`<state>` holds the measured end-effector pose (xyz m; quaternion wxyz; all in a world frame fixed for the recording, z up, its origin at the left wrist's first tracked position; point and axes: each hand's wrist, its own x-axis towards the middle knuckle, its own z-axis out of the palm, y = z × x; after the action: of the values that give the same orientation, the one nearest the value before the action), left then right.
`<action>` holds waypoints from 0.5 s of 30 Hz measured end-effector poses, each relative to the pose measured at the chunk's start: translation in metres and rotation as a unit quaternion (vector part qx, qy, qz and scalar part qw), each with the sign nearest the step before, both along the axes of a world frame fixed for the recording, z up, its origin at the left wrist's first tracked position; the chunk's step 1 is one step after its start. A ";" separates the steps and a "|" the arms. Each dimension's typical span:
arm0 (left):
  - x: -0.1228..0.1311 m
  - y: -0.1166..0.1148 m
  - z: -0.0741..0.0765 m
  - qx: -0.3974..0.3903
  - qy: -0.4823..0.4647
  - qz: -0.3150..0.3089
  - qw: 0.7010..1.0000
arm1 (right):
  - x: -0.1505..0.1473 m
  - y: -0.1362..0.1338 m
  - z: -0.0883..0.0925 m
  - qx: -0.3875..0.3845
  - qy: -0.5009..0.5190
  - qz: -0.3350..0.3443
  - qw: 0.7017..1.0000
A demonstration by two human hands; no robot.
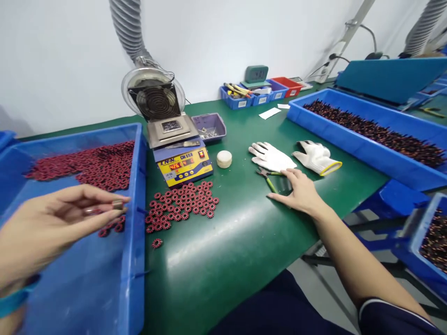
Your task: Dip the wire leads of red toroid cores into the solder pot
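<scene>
Over the left blue bin, my left hand (70, 221) pinches a small stator core (118, 204), seen edge-on, between thumb and fingertips. Something reddish shows deeper between the fingers, too blurred to make out. My right hand (302, 193) rests on the green table with thumb and fingers apart, around the green-handled cutters (270, 184); whether it touches them I cannot tell. Just right of the bin, many red toothed stator cores (185, 204) lie flat in a loose patch, with a single core (157, 243) apart in front.
The left blue bin (134, 260) holds more red cores. Behind the patch stands a solder pot (183, 158) with lit digits, beside a purple tray (211, 125) and a round white block (224, 159). White gloves (270, 156) lie near a long blue bin (352, 135) of dark copper parts.
</scene>
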<state>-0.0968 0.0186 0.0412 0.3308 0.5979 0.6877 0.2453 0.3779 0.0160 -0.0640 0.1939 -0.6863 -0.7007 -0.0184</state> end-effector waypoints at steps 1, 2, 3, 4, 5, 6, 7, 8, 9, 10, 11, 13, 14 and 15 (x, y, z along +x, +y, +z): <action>0.019 -0.004 0.002 0.003 -0.061 -0.011 0.998 | 0.001 -0.002 -0.002 -0.031 -0.013 -0.005 0.999; 0.037 -0.007 0.002 -0.010 -0.094 -0.025 0.995 | 0.001 -0.004 -0.002 -0.058 -0.020 -0.001 0.998; 0.054 -0.011 0.000 -0.019 -0.120 -0.042 0.992 | 0.002 -0.006 -0.001 -0.076 -0.024 0.009 0.997; 0.069 -0.015 -0.002 -0.041 -0.143 -0.066 0.987 | 0.002 -0.007 0.000 -0.085 -0.029 0.021 0.996; 0.082 -0.018 -0.006 -0.056 -0.171 -0.082 0.980 | 0.003 -0.009 0.001 -0.086 -0.035 0.030 0.995; 0.092 -0.021 -0.011 -0.065 -0.202 -0.090 0.973 | 0.003 -0.011 0.001 -0.082 -0.042 0.036 0.995; 0.099 -0.023 -0.016 -0.079 -0.233 -0.095 0.965 | 0.004 -0.013 0.001 -0.074 -0.050 0.040 0.995; 0.104 -0.024 -0.022 -0.092 -0.263 -0.094 0.956 | 0.005 -0.016 -0.001 -0.064 -0.059 0.042 0.995; 0.107 -0.024 -0.026 -0.104 -0.290 -0.088 0.947 | 0.006 -0.018 -0.003 -0.052 -0.067 0.046 0.995; 0.109 -0.024 -0.030 -0.113 -0.314 -0.082 0.939 | 0.005 -0.020 -0.006 -0.040 -0.076 0.053 0.995; 0.110 -0.024 -0.033 -0.120 -0.331 -0.075 0.933 | 0.004 -0.023 -0.009 -0.027 -0.088 0.059 0.994; 0.111 -0.024 -0.034 -0.129 -0.350 -0.066 0.925 | -0.004 -0.029 -0.014 -0.007 -0.104 0.078 0.991; 0.111 -0.024 -0.034 -0.131 -0.353 -0.062 0.924 | -0.010 -0.033 -0.016 0.002 -0.105 0.090 0.990; 0.112 -0.025 -0.033 -0.132 -0.353 -0.059 0.925 | -0.016 -0.037 -0.018 0.010 -0.103 0.100 0.990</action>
<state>0.0148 -0.0061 0.0081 0.6418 0.4633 0.5161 0.3273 0.3620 -0.0207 -0.0816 0.1284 -0.6055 -0.7817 -0.0767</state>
